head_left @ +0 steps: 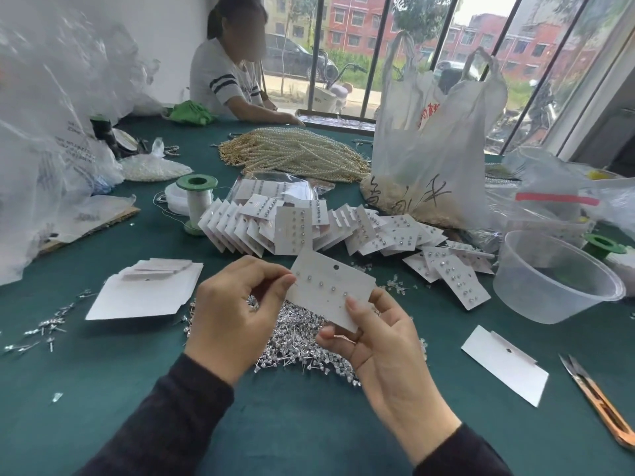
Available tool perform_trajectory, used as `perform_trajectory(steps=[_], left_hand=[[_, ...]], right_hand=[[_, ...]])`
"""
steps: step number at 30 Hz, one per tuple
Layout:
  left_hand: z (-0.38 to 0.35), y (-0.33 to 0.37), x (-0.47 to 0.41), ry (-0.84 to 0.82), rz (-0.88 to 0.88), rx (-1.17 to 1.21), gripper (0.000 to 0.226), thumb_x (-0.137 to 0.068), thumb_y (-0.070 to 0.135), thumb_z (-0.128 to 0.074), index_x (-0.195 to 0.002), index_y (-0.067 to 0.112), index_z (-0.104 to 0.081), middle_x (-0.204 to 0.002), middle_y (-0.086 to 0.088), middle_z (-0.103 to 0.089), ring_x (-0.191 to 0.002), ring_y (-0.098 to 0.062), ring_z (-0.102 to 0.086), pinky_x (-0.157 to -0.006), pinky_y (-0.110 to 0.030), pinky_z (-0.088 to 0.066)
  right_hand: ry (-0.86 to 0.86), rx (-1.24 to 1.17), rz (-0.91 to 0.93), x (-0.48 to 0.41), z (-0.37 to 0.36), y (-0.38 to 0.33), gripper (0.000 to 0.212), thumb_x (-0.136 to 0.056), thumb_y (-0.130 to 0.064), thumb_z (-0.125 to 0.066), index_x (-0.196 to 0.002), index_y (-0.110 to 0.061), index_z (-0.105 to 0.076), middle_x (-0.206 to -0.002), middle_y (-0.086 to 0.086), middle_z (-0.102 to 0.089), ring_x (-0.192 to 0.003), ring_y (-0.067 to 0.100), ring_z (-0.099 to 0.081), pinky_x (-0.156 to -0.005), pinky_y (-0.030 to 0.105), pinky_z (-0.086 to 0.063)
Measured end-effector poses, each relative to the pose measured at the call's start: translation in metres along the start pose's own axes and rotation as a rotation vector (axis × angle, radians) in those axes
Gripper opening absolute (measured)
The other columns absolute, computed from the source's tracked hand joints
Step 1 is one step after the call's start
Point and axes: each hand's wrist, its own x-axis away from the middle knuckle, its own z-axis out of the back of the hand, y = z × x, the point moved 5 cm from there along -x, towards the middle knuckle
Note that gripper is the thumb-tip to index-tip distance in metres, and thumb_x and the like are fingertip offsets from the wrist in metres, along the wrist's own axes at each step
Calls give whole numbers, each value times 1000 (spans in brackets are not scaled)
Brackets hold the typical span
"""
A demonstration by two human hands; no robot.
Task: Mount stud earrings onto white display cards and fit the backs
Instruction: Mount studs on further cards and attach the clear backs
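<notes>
At the far left, clear plastic bags (51, 149) are heaped; grey print is seen on them, but it is too small to be read. A stack of blank cards (154, 269) is laid on a white sheet beside loose studs (44, 331). Behind these, a spool with green ends (197, 204) is stood upright.

The left hand (233, 310) is held above the table with thumb and forefinger pinched together on a thin stud (296, 285) at the left edge of the display card (330, 290). The card is held tilted in the air over a heap of silver studs (292, 341); a row of mounted studs runs across it below a hang hole. It is gripped at its lower right corner by the right hand (374, 341), thumb on the face and fingers behind.

Finished cards (285, 228) are fanned behind, with pearl strands (295, 152) beyond. On a white carrier bag (436, 142), red print and black handwritten characters are seen, but neither can be made out. Further right, a clear tub (556, 280), one blank card (505, 369) and thread snips (598, 396) are found.

Everything is set on a dark green cloth-covered table (309, 434). A second person (226, 80) is seated at the far side against a white wall. Red brick buildings are seen through a barred window (360, 22).
</notes>
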Motion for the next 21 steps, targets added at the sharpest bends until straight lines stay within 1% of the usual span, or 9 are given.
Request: perform_trajectory(steps=[2,4,6,8,10,13,16,18,21], left_hand=[[0,-1,0,3,1,-37,4,-75,5,-72,-78,7,-71,-70,-2,-67,-61,-10,-58,-62,-14,-47],[0,-4,0,-3,2,-74,6,-73,2,-72,-77,7,-71,-70,-2,-67,-60,-11,-60,-63,-12,-46],[-1,-5,1,-11,-4,-98,5,-74,4,-73,-77,7,-71,-69,-1,-68,-58,-10,-59,-62,-11,-45],[-2,-4,1,-17,-24,-117,3,-74,9,-71,-76,8,-71,-67,0,-68,-56,-4,-56,-62,-9,-44],[-3,-3,2,-22,-48,-134,4,-73,10,-70,-75,7,-72,-67,-1,-69,-58,-5,-56,-61,-8,-43],[-3,-3,2,-8,-80,-160,7,-74,11,-66,-75,7,-71,-67,-1,-68,-58,-3,-56,-60,-13,-44],[-3,-4,2,-2,-91,-175,8,-75,12,-64,-75,7,-71,-67,0,-68,-66,-8,-56,-59,-17,-45],[-4,-3,2,-12,-105,-181,9,-74,12,-65,-75,6,-71,-68,-1,-69,-61,-5,-58,-59,-22,-47],[-6,-1,2,-57,-142,-222,9,-74,10,-65,-75,4,-72,-70,-3,-71,-60,-14,-65,-60,-26,-48]], right_hand=[[-2,-7,-5,1,0,1,29,-76,-11,-62,-102,-3,-53,-83,16,-69,-52,23,-60,-54,32,-55],[5,-16,-6,1,1,1,28,-75,-10,-61,-102,-3,-53,-83,16,-68,-52,23,-60,-53,31,-55],[16,-27,-9,1,1,2,29,-75,-9,-61,-101,-2,-53,-83,17,-68,-51,23,-60,-53,31,-55],[18,-35,-16,0,3,1,29,-74,-9,-61,-101,-1,-53,-83,17,-68,-51,23,-60,-53,31,-55],[12,-27,-28,0,4,1,30,-74,-9,-62,-101,-1,-54,-84,18,-68,-51,23,-59,-53,31,-55],[-8,-2,-32,1,3,1,31,-73,-10,-63,-102,-1,-55,-85,19,-68,-52,23,-60,-54,32,-55],[-18,15,-36,3,3,2,31,-72,-11,-64,-101,-3,-56,-86,21,-68,-52,24,-61,-54,32,-55],[-11,17,-39,3,3,2,31,-72,-10,-63,-101,-3,-56,-84,21,-68,-52,24,-60,-53,32,-55],[-9,8,-55,3,1,1,31,-72,-10,-63,-101,-2,-55,-82,18,-69,-51,23,-60,-53,31,-55]])
